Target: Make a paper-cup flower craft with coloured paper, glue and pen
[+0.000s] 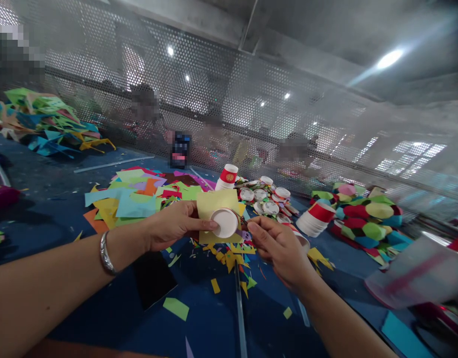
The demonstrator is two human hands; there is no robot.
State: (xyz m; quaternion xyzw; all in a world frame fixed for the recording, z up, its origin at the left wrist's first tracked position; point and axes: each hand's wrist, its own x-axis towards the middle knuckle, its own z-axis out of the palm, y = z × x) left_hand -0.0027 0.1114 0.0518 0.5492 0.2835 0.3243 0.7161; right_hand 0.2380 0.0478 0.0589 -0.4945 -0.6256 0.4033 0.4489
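Observation:
My left hand (175, 223) is closed on a yellow paper sheet (217, 205) and presses a white paper cup (225, 222), bottom up, against it with the thumb. A silver bracelet (107, 253) circles that wrist. My right hand (279, 246) is closed in a pinch at the cup's right edge, around something small and purple I cannot make out. Yellow paper scraps (231, 254) lie on the blue table (210, 323) just below both hands.
Loose coloured paper sheets (135, 196) lie behind my left hand. A red-and-white cup (227, 177), cut cup bottoms (264, 196), a stack of cups (316, 218) and paper-covered cups (366, 219) sit right. A black phone (154, 278) lies near. A perforated screen (229, 99) stands behind.

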